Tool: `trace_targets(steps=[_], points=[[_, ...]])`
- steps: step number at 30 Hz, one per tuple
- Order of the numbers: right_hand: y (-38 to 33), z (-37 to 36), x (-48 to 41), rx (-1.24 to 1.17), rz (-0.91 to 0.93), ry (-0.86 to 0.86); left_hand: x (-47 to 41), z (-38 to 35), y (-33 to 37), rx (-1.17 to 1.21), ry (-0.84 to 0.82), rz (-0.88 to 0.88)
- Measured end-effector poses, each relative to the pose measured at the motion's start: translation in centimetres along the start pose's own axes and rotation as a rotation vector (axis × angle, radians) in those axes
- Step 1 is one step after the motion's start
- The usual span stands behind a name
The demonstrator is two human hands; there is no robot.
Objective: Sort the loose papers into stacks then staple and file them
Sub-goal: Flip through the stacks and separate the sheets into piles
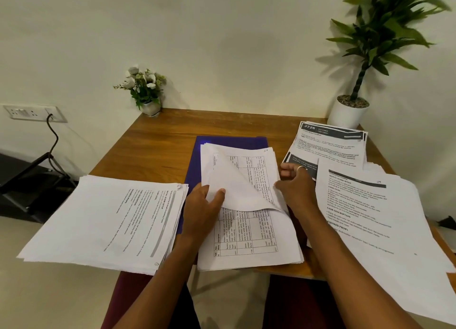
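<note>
A middle stack of table-printed papers point(256, 232) lies on a blue folder point(229, 141) on the wooden table point(160, 151). My left hand point(203, 210) pinches the top sheet point(237, 188) and folds it back, blank side up. My right hand point(296, 183), with a ring on one finger, rests at the stack's right edge, its fingers reaching onto a stack with dark headers point(330, 143) at the back right. A thick stack point(108, 220) lies at the left and overhangs the table edge. Another stack point(385, 225) lies at the right front.
A small white pot of flowers point(145, 89) stands at the table's back left corner. At the back right corner is a tall green plant in a white pot point(350, 111). A wall socket with a black cable point(51, 131) is at the left, above dark furniture.
</note>
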State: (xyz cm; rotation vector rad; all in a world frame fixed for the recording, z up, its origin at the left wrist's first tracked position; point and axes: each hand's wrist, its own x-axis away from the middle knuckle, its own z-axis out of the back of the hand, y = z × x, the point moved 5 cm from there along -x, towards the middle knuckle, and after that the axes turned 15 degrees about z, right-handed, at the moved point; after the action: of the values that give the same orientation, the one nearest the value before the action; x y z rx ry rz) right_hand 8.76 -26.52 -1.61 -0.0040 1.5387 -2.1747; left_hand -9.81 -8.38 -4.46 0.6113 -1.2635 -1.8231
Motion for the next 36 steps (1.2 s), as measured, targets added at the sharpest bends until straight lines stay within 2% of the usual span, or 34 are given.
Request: trace_targets(steps=[3,5,10,12,17,20,23,26,29,33,36], points=[[-0.6,0.5,0.2,-0.203,-0.097,-0.005,0.1,0.0,0.2,-0.002,0.012,0.003],[-1.4,0.7,0.5,-0.26,-0.095,-0.074,0.1,0.0,0.3,-0.013,0.019,0.002],[-3.3,0.2,1.6,0.07,0.198,-0.241,0.2,0.1,0.4,-0.024,0.02,0.01],[-4.0,-0.5,2.0,0.12,0.295,-0.316,0.2,0.1,0.4,-0.023,0.012,0.008],[-4.5,-2.2,4.2,0.227,0.225,-0.73,0.2,0.1,0.2,0.026,-0.006,0.014],[-4.9,-2.6,5.2,0.386,0.242,-0.861,-0.2,0.1,0.0,0.093,-0.023,0.057],[-4.9,-2.5,4.9,0.427,0.247,-0.808,0.5,0.3,0.4,0.189,-0.04,0.075],[-4.9,-1.9,4.3,0.354,0.256,-0.627,0.8,0.3,1.0,0.347,-0.102,0.106],[-5.0,-1.3,3.8,0.269,0.261,-0.428,0.3,0.3,1.0,0.572,-0.195,0.246],[-5.4,0.3,2.8,0.054,0.122,-0.243,0.8,0.7,2.2,0.213,-0.063,0.158],[-5.3,1.1,2.5,-0.142,0.007,-0.217,0.5,0.5,2.0,0.24,-0.116,0.165]])
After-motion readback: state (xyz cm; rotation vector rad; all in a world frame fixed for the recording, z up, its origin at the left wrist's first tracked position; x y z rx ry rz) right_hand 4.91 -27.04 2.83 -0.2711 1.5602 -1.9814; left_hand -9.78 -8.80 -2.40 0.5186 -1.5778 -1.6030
